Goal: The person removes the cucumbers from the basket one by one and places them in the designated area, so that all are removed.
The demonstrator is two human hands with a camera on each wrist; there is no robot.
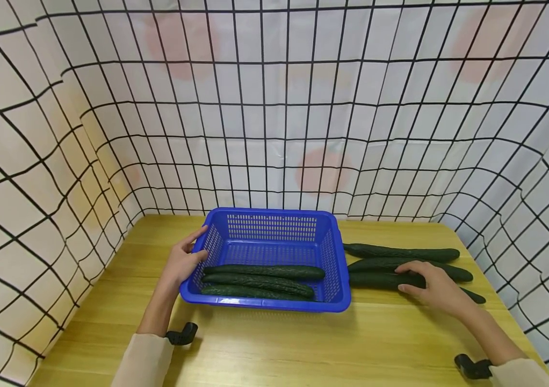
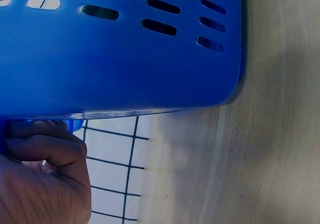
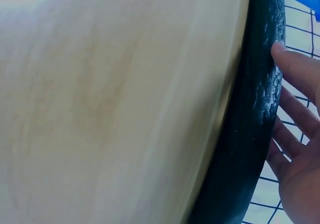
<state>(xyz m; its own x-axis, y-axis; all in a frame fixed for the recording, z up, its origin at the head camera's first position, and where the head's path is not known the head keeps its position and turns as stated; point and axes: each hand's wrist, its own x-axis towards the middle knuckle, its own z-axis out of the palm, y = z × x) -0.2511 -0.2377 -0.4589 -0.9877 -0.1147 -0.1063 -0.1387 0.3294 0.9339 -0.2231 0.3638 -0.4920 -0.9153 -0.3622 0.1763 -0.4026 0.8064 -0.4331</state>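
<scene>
A blue plastic basket (image 1: 265, 306) stands on the table, with three dark green cucumbers (image 1: 265, 270) lying lengthwise in its near half. My left hand (image 1: 185, 262) grips the basket's left rim; in the left wrist view its fingers (image 2: 47, 149) curl up at the rim, beside the slotted wall. To the right of the basket, my right hand (image 1: 431, 287) holds the nearest loose cucumber (image 1: 376, 280), thumb on the near side and fingers over the far side. That cucumber (image 3: 250, 114) runs lengthwise past the thumb in the right wrist view.
Two more cucumbers (image 1: 402, 252) lie just behind the held one, their left ends close to the basket's right wall. White sheeting with a black grid (image 1: 284, 118) encloses the wooden table (image 1: 274, 349) at the back and both sides.
</scene>
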